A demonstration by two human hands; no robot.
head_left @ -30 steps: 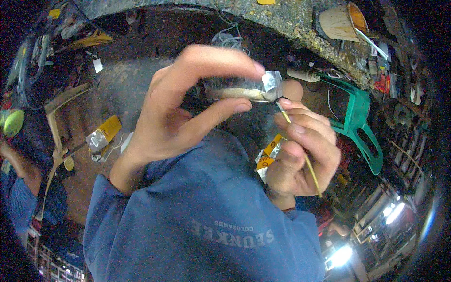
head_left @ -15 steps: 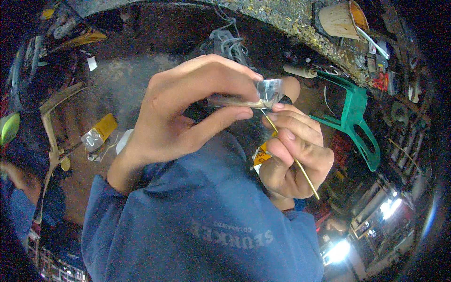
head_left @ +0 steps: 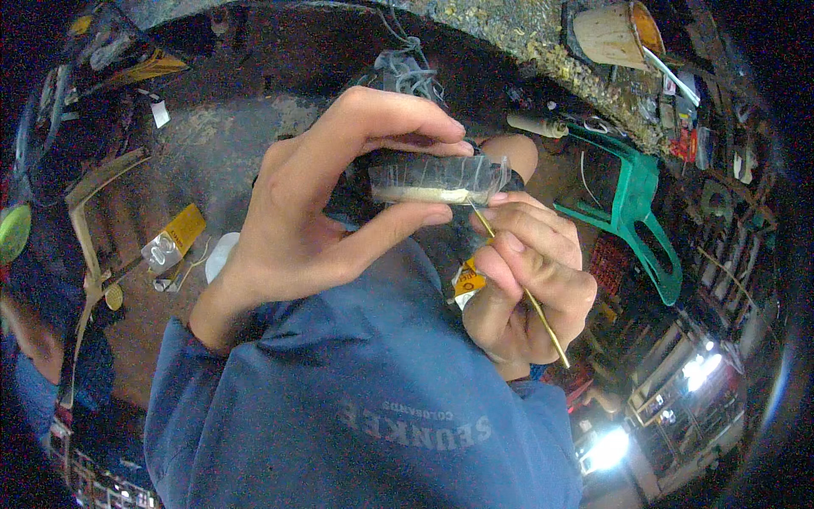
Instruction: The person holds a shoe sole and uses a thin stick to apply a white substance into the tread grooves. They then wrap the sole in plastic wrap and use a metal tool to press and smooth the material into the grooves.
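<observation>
My left hand curls around a clear, short cylinder with a pale strip along its lower side. The fingertips are on its upper edge and the thumb is below. In my right hand, a thin brass-coloured rod is pinched between thumb and fingers, slanting down to the right. Its upper tip meets the cylinder's lower edge near the right end. The right fingertips are close to that same end, and I cannot tell whether they press on it. A dark thing behind the cylinder is mostly hidden.
A green plastic chair is at the right. Beyond it, a stained bucket sits on a rough ledge. A yellow and silver packet lies on the floor at left, near a wooden frame. Another person's arm shows at far left.
The left fingers have lifted and spread, so more of the cylinder shows, and it appears turned. The rod has shifted slightly left and down with my right hand.
</observation>
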